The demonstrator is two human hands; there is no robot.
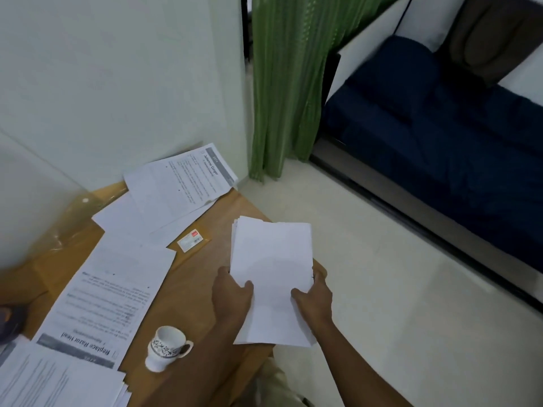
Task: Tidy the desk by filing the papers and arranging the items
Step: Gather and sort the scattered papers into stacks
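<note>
A stack of white papers [271,259] is held over the right edge of the wooden desk [199,277]. My left hand [232,295] grips its left edge with the thumb on top. My right hand [316,298] grips its right edge the same way. Printed sheets [179,183] lie loose at the desk's far corner against the wall. More printed sheets [108,292] spread over the left side, and another pile [55,383] sits at the near left. A white patterned cup [166,346] stands near the front edge.
A transparent yellow plastic folder [63,227] with a small red-and-white label [191,240] lies under the sheets. A dark object [10,320] sits at the left edge. Right of the desk is pale floor, a green curtain [282,83] and a dark blue sofa [435,118].
</note>
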